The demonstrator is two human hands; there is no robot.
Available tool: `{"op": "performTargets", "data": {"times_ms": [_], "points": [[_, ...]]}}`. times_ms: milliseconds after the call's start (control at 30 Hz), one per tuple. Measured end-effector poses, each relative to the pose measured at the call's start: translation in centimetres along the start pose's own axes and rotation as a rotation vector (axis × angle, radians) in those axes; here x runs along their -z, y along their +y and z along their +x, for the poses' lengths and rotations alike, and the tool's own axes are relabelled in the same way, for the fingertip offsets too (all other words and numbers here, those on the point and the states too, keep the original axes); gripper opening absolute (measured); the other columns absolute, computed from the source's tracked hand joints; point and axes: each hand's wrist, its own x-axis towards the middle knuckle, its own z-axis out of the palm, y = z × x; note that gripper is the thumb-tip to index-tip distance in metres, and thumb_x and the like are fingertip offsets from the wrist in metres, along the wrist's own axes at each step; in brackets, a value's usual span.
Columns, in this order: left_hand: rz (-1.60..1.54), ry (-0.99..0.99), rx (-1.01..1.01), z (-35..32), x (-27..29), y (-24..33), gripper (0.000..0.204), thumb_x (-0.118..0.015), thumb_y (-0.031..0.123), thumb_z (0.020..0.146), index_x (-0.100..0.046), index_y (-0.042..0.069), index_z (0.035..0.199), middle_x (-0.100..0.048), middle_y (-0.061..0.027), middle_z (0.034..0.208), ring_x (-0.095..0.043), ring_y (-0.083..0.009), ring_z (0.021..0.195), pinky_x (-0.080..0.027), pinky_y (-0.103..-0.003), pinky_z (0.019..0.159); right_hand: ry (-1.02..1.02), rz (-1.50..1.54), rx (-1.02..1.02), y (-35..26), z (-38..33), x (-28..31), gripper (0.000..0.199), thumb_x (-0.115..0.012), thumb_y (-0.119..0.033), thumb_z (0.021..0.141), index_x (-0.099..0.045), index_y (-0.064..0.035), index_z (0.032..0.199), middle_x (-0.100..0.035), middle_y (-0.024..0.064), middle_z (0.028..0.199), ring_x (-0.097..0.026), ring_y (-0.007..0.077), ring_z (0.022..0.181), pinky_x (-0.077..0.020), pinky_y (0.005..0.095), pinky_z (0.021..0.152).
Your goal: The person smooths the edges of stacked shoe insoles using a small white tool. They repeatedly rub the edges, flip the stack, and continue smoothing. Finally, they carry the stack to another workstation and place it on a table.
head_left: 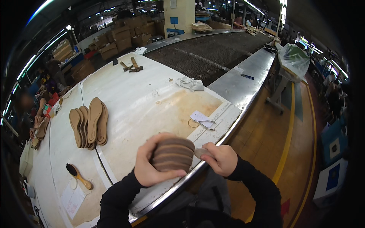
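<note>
A person's two bare hands meet over the metal-trimmed near edge of a white table point(129, 108). The left hand point(146, 161) clasps a stack of brown insoles point(173, 154), thumb along the near side, fingers curved over the far side. The stack's layered edges face up to the viewer, their bands running left to right, with one end toward the right hand point(225, 160); it is blurred and foreshortened, so its long axis is hard to judge. The right thumb and fingers pinch a small pale disc point(199, 152) just beside that end. On the table, more insoles point(95, 121) lie in overlapping piles to the left, long axes running near to far. A wooden brush point(80, 177) lies nearer, bristle end pointing away. Metal clippers point(207, 125) lie beyond the hands.
</note>
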Motion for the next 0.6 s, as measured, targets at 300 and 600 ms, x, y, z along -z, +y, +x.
{"op": "performTargets", "data": {"times_ms": [300, 600], "points": [[-0.045, -0.099, 0.04, -0.3, -0.1, 0.1, 0.079, -0.092, 0.019, 0.06, -0.05, 0.0, 0.125, -0.064, -0.0114, 0.109, -0.063, -0.0174, 0.099, -0.049, -0.03, 0.089, 0.29, 0.18, 0.266, -5.1, 6.5, 3.5, 0.025, -0.067, -0.008, 0.086, -0.054, 0.0005, 0.105, -0.064, 0.0145, 0.082, -0.067, 0.0282, 0.071, -0.0517, 0.0328, 0.063], [-0.027, -0.023, 0.041, -0.4, 0.9, 0.2, 0.081, -0.092, 0.015, 0.058, -0.049, -0.001, 0.125, -0.062, -0.0115, 0.112, -0.062, -0.0174, 0.103, -0.048, -0.031, 0.091, 0.462, 0.271, 0.151, -3.4, 4.7, 0.0, 0.023, -0.065, -0.007, 0.088, -0.051, 0.001, 0.104, -0.063, 0.015, 0.079, -0.064, 0.0282, 0.068, -0.049, 0.0324, 0.062]]}}
